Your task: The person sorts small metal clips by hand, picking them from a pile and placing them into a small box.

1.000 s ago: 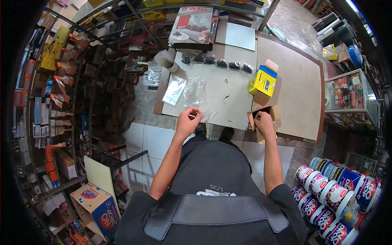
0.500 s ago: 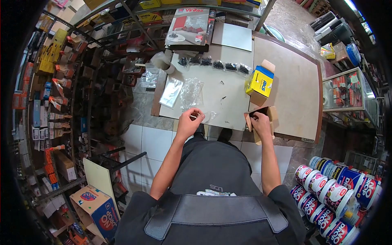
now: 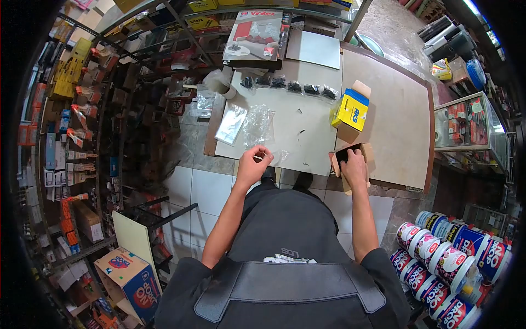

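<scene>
My left hand (image 3: 253,165) hovers at the near edge of the white board (image 3: 307,137), thumb and fingers pinched on a small clear plastic bag (image 3: 274,157). My right hand (image 3: 355,167) reaches its fingers down into an open brown cardboard box (image 3: 366,149) at the table's near edge; whether it holds anything inside is hidden. A yellow and blue box (image 3: 352,109) with an open flap stands just beyond the brown box. Loose clear bags (image 3: 257,123) and two small dark screws (image 3: 300,131) lie on the board.
A row of small bags filled with dark parts (image 3: 290,86) lines the board's far edge, behind them a Vinlex box (image 3: 256,34). Stocked shelves (image 3: 71,109) fill the left. Paint cans (image 3: 449,257) are stacked low right, a glass display case (image 3: 471,129) stands right, and a cardboard box (image 3: 129,279) sits low left.
My right hand has pushed its fingers deeper into the brown box. My left hand has stayed in place, pinching the clear bag.
</scene>
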### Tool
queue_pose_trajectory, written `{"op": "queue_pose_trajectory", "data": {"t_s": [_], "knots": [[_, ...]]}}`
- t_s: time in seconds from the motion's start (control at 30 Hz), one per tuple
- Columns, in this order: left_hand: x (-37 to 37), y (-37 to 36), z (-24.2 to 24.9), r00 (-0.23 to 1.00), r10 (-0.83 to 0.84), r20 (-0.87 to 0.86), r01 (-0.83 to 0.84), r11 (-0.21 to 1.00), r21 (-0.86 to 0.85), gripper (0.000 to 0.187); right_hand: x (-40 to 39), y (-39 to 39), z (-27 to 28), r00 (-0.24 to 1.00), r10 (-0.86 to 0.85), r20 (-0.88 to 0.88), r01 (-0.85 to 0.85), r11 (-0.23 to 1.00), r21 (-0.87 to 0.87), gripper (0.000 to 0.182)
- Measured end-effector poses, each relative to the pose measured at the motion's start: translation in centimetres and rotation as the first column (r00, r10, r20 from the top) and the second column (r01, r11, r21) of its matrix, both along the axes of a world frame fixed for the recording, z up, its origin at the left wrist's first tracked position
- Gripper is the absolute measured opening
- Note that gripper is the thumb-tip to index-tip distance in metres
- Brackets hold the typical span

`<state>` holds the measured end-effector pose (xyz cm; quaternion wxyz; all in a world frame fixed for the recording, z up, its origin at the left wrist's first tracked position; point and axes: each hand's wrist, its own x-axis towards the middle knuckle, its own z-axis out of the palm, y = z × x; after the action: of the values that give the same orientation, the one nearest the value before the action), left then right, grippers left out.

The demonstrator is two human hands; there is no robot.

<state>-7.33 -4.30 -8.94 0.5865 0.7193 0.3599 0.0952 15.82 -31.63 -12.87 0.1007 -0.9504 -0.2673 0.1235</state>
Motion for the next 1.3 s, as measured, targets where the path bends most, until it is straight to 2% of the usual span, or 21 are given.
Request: {"op": "queue_pose_trajectory", "data": {"t_s": [0.33,0.53,0.63,0.73,0.8,0.97,1.03,1.13,1.2,1.3], "knots": [[-0.1,0.0,0.1,1.000,0.000,0.019,0.000,1.000,0.024,0.017,0.2,-0.3,0.5,0.997,-0.027,-0.071,0.031,0.998,0.056,0.032],[-0.6,-0.1,0.1,1.000,0.009,0.010,-0.009,1.000,0.000,0.016,1.7,-0.9,-0.9,0.998,0.036,-0.057,-0.032,0.996,0.083,0.029],[-0.7,0.0,0.2,1.000,0.012,0.026,-0.012,1.000,-0.017,0.016,2.1,-0.7,-1.1,0.988,0.026,-0.152,-0.024,1.000,0.015,0.026],[-0.9,0.0,-0.1,0.999,0.022,0.027,-0.021,0.999,-0.024,0.016,2.0,-0.8,-0.7,0.989,0.054,-0.139,-0.048,0.998,0.049,0.025],[-0.9,0.0,-0.4,0.999,0.024,0.026,-0.023,0.999,-0.028,0.016,2.0,-1.0,-0.6,0.982,0.081,-0.173,-0.066,0.994,0.092,0.019],[-0.8,0.0,-0.5,0.999,0.016,0.038,-0.016,1.000,0.010,0.018,3.3,-1.1,-1.5,0.970,0.079,-0.229,-0.055,0.992,0.110,0.016],[-0.7,0.0,-0.4,1.000,0.023,0.021,-0.023,0.999,-0.023,0.018,3.7,-1.1,-1.4,0.966,0.095,-0.241,-0.065,0.990,0.127,0.015],[-0.6,0.2,-0.3,1.000,0.024,0.009,-0.024,0.999,-0.035,0.018,3.9,-1.6,-1.1,0.955,0.044,-0.293,-0.001,0.989,0.147,0.012],[-0.5,0.4,-0.3,1.000,0.026,0.006,-0.026,0.999,-0.032,0.017,3.9,-2.0,-0.7,0.932,-0.016,-0.361,0.134,0.943,0.305,0.017],[-0.3,0.5,-0.5,1.000,0.023,0.002,-0.023,0.999,-0.029,0.016,4.1,-2.8,0.1,0.944,-0.084,-0.319,0.197,0.919,0.342,0.017]]}}
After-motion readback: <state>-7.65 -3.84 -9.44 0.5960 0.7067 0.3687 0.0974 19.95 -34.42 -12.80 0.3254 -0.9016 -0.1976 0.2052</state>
